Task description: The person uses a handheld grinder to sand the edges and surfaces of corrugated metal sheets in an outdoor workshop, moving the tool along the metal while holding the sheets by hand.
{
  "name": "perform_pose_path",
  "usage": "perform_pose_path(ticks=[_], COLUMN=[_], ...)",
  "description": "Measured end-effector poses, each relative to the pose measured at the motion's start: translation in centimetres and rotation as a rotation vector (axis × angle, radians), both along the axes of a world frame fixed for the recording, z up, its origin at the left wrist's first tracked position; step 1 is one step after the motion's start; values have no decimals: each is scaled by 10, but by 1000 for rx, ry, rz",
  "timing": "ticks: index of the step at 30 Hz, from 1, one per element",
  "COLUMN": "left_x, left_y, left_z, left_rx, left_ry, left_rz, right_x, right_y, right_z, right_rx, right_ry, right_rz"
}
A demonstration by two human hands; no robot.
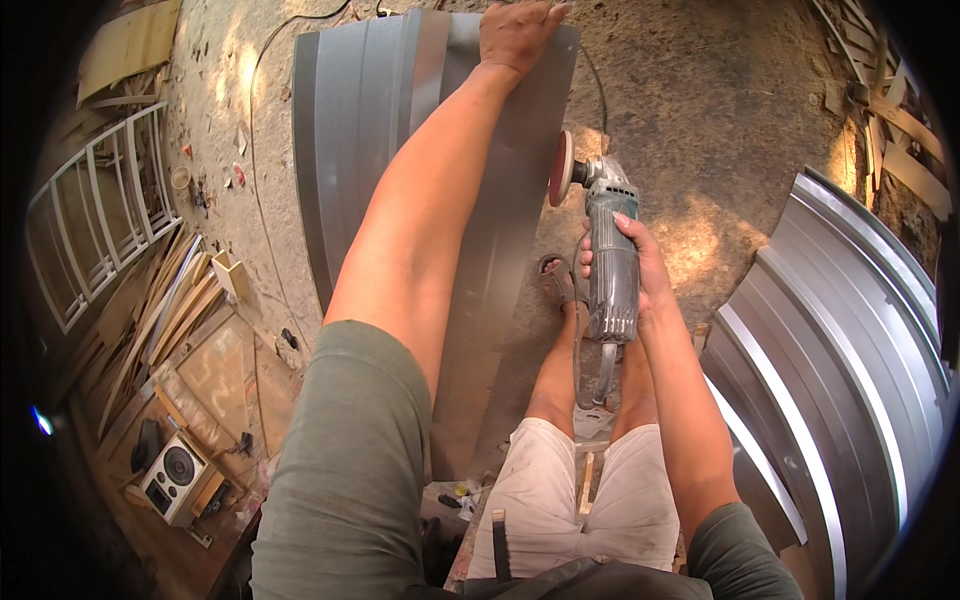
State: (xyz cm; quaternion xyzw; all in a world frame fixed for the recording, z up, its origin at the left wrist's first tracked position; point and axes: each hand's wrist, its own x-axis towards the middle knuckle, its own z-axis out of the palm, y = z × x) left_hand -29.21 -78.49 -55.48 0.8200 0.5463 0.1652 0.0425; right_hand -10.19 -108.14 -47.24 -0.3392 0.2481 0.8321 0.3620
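Note:
My right hand (pixel 638 250) is wrapped round the body of an angle grinder (pixel 613 245) with a dark grey and green housing. Its round sanding disc (pixel 562 168), reddish on the face, stands on edge close by the right side of a large ribbed grey metal sheet (pixel 360 130). Whether disc and metal touch, I cannot tell. At the sheet's far edge my left hand (pixel 518 38) is closed over the rim, its fingertips partly hidden. From the grinder's rear end a cord (pixel 605 375) runs down between my legs.
More curved ribbed metal sheets (pixel 840 330) lie at the right. Along the left are a white metal frame (pixel 105 205), wooden strips (pixel 175 300) and a boxy speaker (pixel 178 478). A thin cable (pixel 256 150) crosses the dirt floor. My sandalled foot (pixel 553 272) is below the grinder.

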Motion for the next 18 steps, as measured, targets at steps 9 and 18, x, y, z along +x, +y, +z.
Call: perform_pose_path(ticks=[9, 18], left_x=[6, 9], left_y=[5, 6], left_z=[-10, -29], left_rx=[-14, 84], left_ry=[45, -34], left_rz=[26, -1], right_x=[-5, -11], right_y=[-21, -54], right_z=[-4, -23], right_rx=[-55, -74], right_ry=[5, 51], right_rz=[6, 3])
